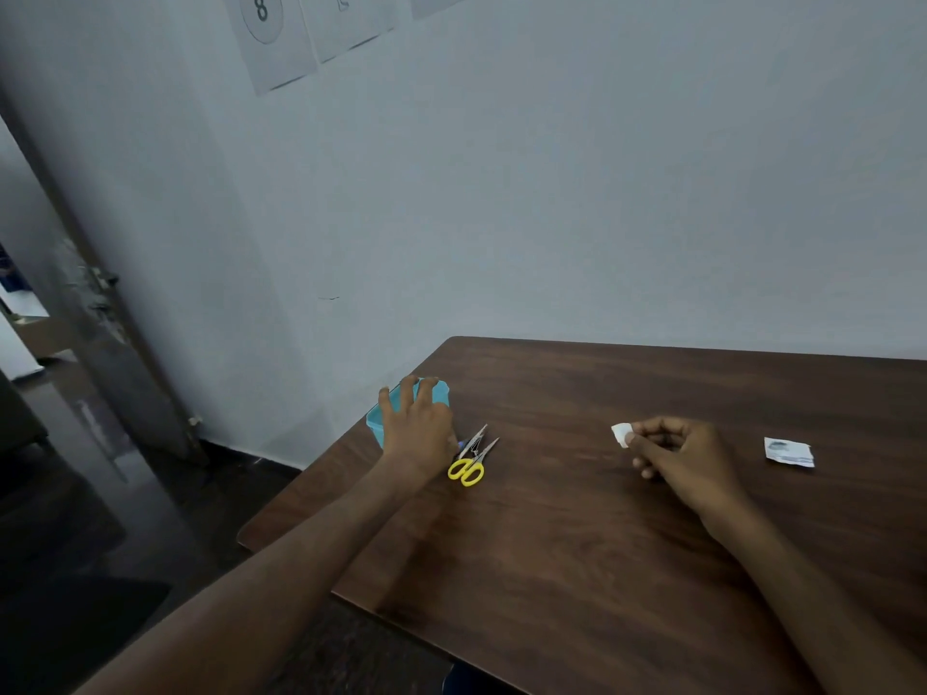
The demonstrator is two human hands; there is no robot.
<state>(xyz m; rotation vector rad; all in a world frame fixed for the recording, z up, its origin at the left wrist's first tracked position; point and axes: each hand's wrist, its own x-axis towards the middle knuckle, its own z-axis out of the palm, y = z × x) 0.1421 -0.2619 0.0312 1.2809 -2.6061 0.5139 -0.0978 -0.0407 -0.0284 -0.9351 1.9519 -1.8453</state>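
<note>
Your right hand [687, 459] pinched the scrap [621, 434]; your left hand [416, 428] lay fingers-wide on the tub [442, 389]. Scissors [471, 461] down, wrapper [788, 451] aside right. Scrap not yet in tub, likely.

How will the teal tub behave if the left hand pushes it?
The tub looks like thin plastic and small under the left hand, so probably light and easy to slide on the smooth table. It sits by the table's left edge, so a leftward push could drop it off. Thin walls may flex if squeezed.
</note>
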